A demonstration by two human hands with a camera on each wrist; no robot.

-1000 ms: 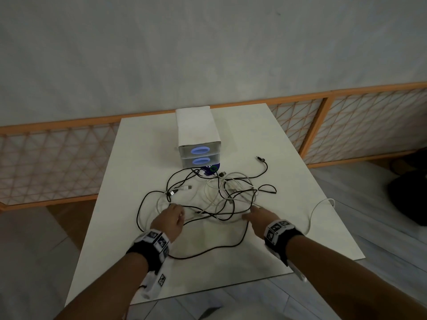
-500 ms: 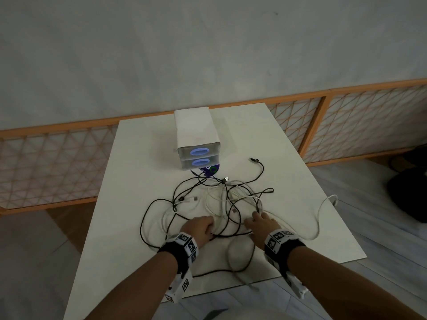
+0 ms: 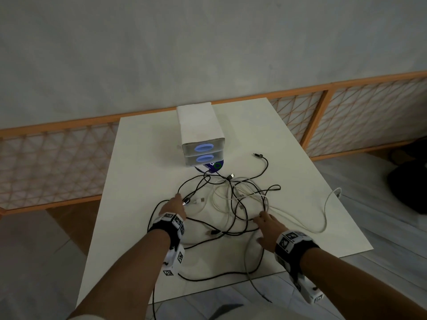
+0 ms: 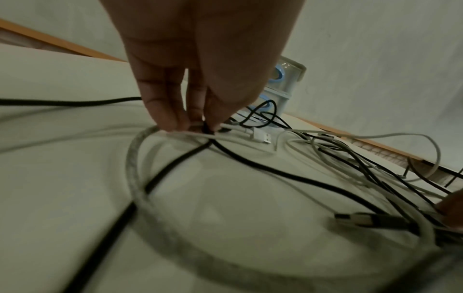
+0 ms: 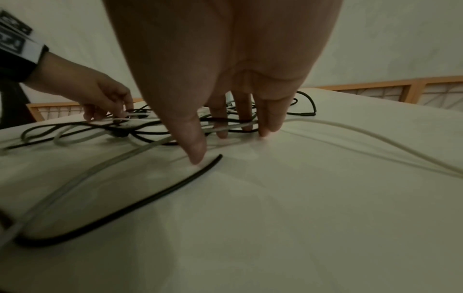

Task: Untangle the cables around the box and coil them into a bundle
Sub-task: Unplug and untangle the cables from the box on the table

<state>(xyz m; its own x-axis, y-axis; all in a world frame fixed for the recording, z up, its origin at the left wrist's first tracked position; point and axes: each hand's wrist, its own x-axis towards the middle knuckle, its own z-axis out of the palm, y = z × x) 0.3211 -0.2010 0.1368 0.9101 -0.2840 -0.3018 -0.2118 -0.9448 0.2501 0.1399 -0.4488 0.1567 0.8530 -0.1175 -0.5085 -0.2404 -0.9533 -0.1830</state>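
Note:
A white box (image 3: 200, 125) with two blue-ringed drawer fronts stands at the back of the table. In front of it lies a tangle of black and white cables (image 3: 238, 199), clear of the box. My left hand (image 3: 176, 206) is at the tangle's left side; in the left wrist view its fingertips (image 4: 175, 124) pinch a white and a black cable (image 4: 240, 154) next to a white USB plug (image 4: 261, 136). My right hand (image 3: 268, 227) lies at the near right with straight, spread fingers (image 5: 267, 128) pressing cables (image 5: 225, 126) onto the table.
The white table (image 3: 138, 181) is small; one black loop (image 3: 219, 276) lies at its front edge and a grey cable (image 3: 256, 289) hangs over it. A white cable (image 3: 324, 215) trails toward the right edge. A wooden lattice fence (image 3: 57, 162) runs behind. A dark object (image 3: 411, 188) sits on the floor at right.
My left hand has moved left and away from me to the plugs and pinched cables there. The right hand has stayed put. Cable loops lie nearer the front edge.

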